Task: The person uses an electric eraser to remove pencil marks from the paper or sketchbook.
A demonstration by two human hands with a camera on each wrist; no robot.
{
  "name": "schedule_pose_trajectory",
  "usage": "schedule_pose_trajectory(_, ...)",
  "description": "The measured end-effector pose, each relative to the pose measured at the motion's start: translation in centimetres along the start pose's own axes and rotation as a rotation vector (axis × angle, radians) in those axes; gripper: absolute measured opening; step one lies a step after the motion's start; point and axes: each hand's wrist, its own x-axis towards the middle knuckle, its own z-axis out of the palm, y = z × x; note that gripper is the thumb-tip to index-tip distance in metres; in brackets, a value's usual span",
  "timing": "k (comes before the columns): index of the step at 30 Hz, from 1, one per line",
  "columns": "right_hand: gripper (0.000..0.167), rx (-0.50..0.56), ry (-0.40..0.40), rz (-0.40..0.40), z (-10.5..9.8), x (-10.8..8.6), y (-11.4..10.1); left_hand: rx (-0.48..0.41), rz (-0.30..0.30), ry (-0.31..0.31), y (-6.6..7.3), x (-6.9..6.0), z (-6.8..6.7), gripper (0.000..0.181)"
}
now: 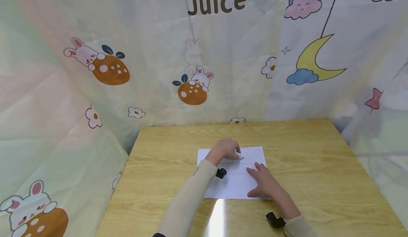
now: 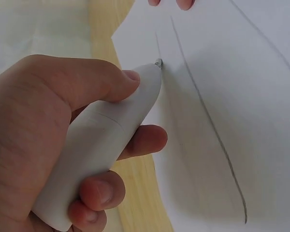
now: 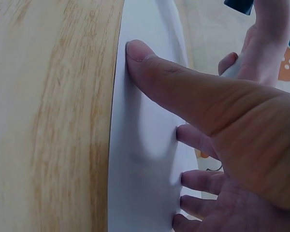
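Note:
My left hand (image 1: 226, 149) grips a fat white electric eraser (image 2: 94, 137). Thumb and fingers wrap its body, and its small metal-ringed tip (image 2: 158, 63) meets the paper at a faint pencil line (image 2: 157, 43). Below the tip that line is barely visible. A darker pencil line (image 2: 203, 106) curves alongside, and another runs farther over. The white sheet of paper (image 1: 223, 191) lies flat on the table. On its right part rests my right hand (image 1: 264, 181), fingers spread, with the thumb (image 3: 145, 53) near the front edge of the sheet.
The wooden table (image 1: 165, 159) reaches back to a printed cloth (image 1: 153, 70) with rabbits and a moon; more cloth hangs at both sides. A black wrist device (image 1: 221, 173) sits by the left cuff, another (image 1: 275, 220) by the right. Light glares on the table's front.

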Motion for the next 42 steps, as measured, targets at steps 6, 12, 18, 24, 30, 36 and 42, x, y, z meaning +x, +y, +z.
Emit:
schedule_pose_trajectory(6,0.09,0.021,0.0,0.019,0.2,-0.2,-0.2,0.0,-0.031,-0.004,-0.1,0.1,0.3,0.018)
schedule_pose_trajectory(12,0.09,0.002,0.015,0.011,0.0,-0.1,-0.2,0.011,-0.008,0.002,0.4,0.4,-0.3,0.019)
schedule_pose_trajectory(18,0.09,0.008,0.021,0.009,-0.3,-0.4,-0.1,0.003,-0.012,-0.004,0.4,0.7,-0.1,0.019)
schedule_pose_trajectory(24,0.089,0.025,0.012,0.036,-0.1,-0.5,-0.1,0.004,0.032,0.013,1.2,1.2,0.0,0.018)
schedule_pose_trajectory(30,0.089,0.025,0.011,0.034,0.3,-0.3,-0.2,0.009,-0.003,0.01,0.8,0.9,-0.1,0.019)
schedule_pose_trajectory(36,0.09,0.014,0.019,0.036,0.4,-0.2,0.1,0.008,0.037,0.006,1.0,0.7,-0.3,0.02)
schedule_pose_trajectory(42,0.09,0.023,0.017,0.032,0.4,-0.4,0.2,0.001,0.017,-0.012,0.9,0.5,0.0,0.02)
